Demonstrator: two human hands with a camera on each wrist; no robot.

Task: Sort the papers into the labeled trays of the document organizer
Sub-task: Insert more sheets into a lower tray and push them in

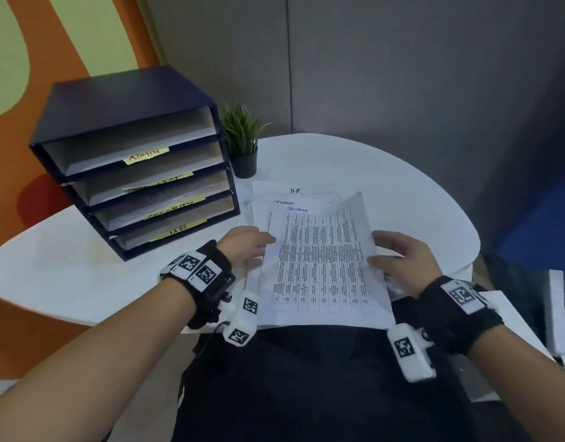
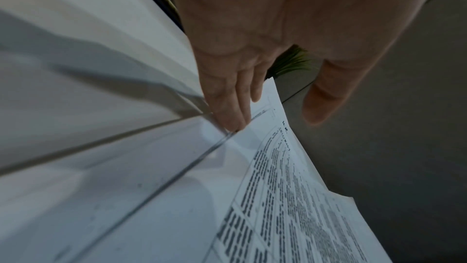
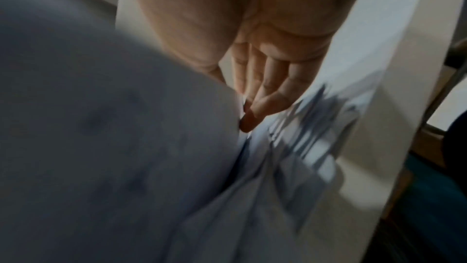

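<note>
A dark blue document organizer (image 1: 131, 173) stands at the table's left, with four trays tagged ADMIN (image 1: 144, 154), a half-hidden word, SECURITY (image 1: 172, 209) and HR (image 1: 178, 230). A loose paper stack (image 1: 294, 193) lies before me, its sheets headed "H.R." and "SECURITY". On top is a printed table sheet (image 1: 322, 266), its right edge curled upward. My right hand (image 1: 375, 248) pinches that edge, thumb above, fingers (image 3: 262, 95) beneath. My left hand (image 1: 263, 250) lies at the sheet's left edge, straight fingers (image 2: 227, 107) touching the sheet (image 2: 290, 197), thumb apart.
A small potted plant (image 1: 243, 145) stands just right of the organizer, behind the stack. The round white table (image 1: 386, 186) backs onto a grey partition. More white papers (image 1: 511, 314) lie on a surface at my right, near a blue seat (image 1: 546, 218).
</note>
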